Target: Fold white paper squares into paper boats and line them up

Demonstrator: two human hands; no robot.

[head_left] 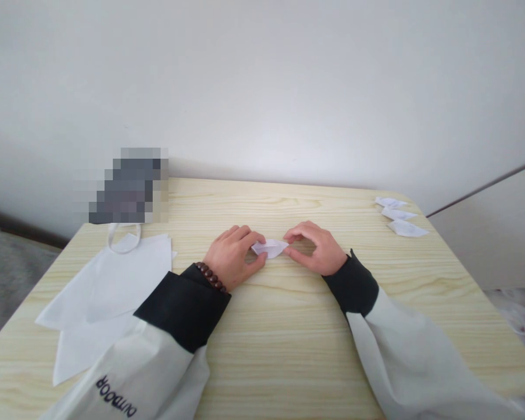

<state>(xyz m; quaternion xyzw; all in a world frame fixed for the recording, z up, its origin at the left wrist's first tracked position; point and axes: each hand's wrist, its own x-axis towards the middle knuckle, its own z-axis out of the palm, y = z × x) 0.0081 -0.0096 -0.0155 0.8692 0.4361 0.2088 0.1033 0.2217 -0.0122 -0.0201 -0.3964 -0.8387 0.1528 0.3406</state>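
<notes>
Between my two hands, just above or on the wooden table, is a small white folded paper (271,248), pointed at its right end. The fingers and thumb of my left hand (234,254) pinch its left end. At the pointed right end, the thumb and fingertips of my right hand (312,248) close on the tip. Parts of the paper's ends are covered by my fingers. Three similar folded white paper pieces (406,228) lie in a row at the table's far right corner.
Loose white paper sheets (114,280) overlap on the left of the table (271,350). A white ring, maybe a tape roll (110,239), rests on them. Behind it stands a dark blurred-out object (126,186). A pale wall (280,87) borders the table's back edge.
</notes>
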